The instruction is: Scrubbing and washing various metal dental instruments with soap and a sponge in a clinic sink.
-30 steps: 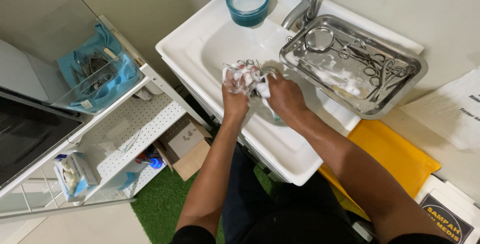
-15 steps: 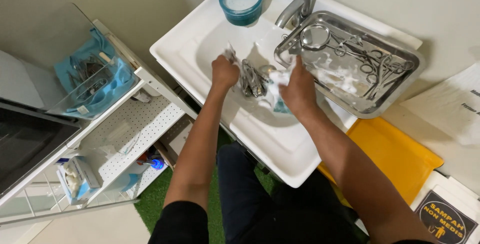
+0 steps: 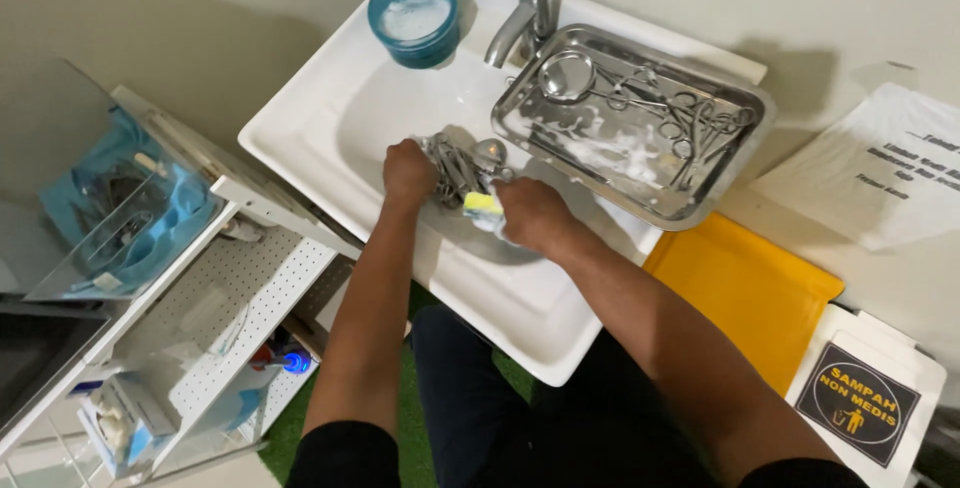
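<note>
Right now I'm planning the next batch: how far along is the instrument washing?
Partway. Soapy scissors and clamps already lie in the steel tray. The left hand grips a bunch of metal instruments over the sink; the right hand holds a yellow sponge. No rinsing visible.

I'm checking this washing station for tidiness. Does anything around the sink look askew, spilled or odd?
Only the steel tray stands out: it sits skewed across the sink rim beside the tap, foam pooled among its instruments. The left hand holds metal instruments over the basin; the right hand holds a sponge.
</note>
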